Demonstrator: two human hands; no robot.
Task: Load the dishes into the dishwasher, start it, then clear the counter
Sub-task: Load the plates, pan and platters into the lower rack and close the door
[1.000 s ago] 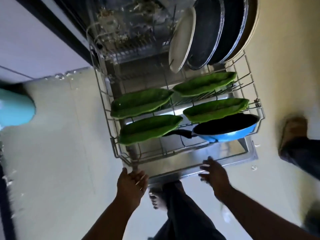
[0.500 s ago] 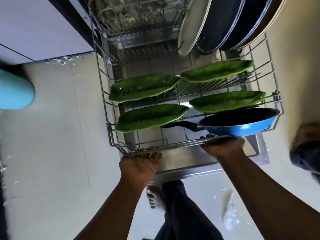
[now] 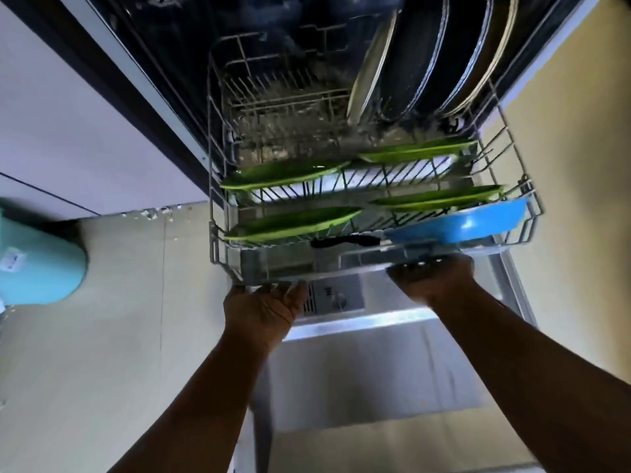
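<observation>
Rack front: blue frying pan right, four green leaf-shaped plates left and behind.
Rack rear: large round dark plates upright.
Floor left: turquoise bin.

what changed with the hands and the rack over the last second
Both hands came up from below to the rack's front edge: the left hand and the right hand now press against it. The rack sits further into the dishwasher. The four green plates, blue pan and large upright plates kept their slots.
</observation>
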